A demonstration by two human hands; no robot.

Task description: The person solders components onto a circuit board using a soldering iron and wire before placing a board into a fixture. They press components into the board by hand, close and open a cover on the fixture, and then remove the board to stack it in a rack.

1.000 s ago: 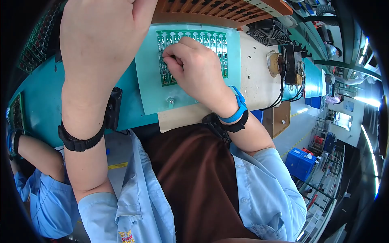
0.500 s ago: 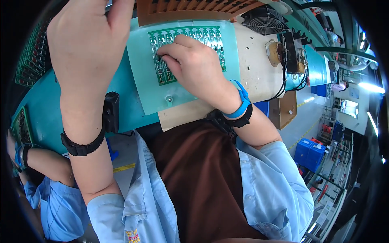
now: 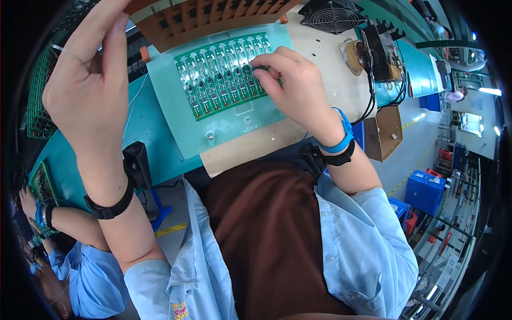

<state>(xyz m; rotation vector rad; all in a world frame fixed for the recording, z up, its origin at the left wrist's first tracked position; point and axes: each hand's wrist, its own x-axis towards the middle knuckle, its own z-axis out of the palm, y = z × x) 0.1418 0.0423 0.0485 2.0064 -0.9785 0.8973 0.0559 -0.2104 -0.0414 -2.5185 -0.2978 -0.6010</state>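
Green circuit-board strips, joined side by side in one rectangular panel (image 3: 213,74), are laid on a flat pale-green plate (image 3: 178,133) before an orange-brown slotted rack (image 3: 208,29). Over the panel's right part, the bare right hand (image 3: 298,88) is held with thumb and forefinger nearly pinched; whether anything is gripped cannot be told. Beside the rack's left end, the bare left hand (image 3: 88,101) is raised, fingers partly curled, its hold hidden.

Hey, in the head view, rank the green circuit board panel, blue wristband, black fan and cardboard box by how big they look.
Largest to smallest:
1. Green circuit board panel
2. Black fan and cardboard box: too alike to rank
3. Blue wristband
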